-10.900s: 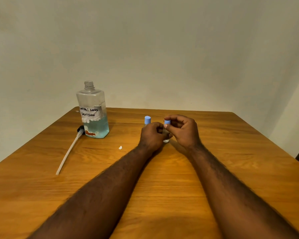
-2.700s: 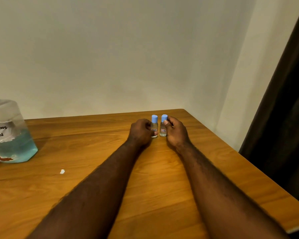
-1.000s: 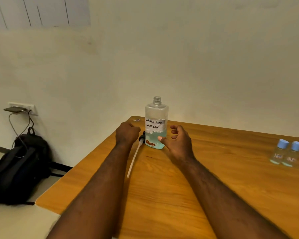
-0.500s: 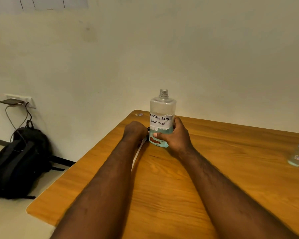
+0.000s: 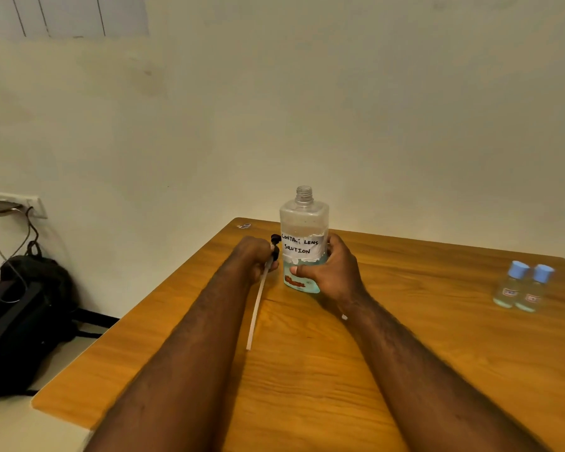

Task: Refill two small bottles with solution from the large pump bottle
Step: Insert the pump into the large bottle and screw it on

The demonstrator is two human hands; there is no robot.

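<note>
The large clear plastic bottle point(image 5: 304, 220) of pale blue liquid, uncapped, is gripped round its lower body by the curled fingers of the right hand point(image 5: 333, 272). The black pump head with long white tube point(image 5: 257, 308) is held in the closed fingers of the left hand point(image 5: 252, 259), just beside the bottle. Two small clear blue-capped bottles point(image 5: 508, 288) are seen well right of the fingers, on the wooden table point(image 5: 437, 337).

Bare left forearm point(image 5: 190, 353), bare right forearm point(image 5: 421, 370), both hairy, right hand point(image 5: 335, 272) thumbnail seemingly trimmed short
</note>
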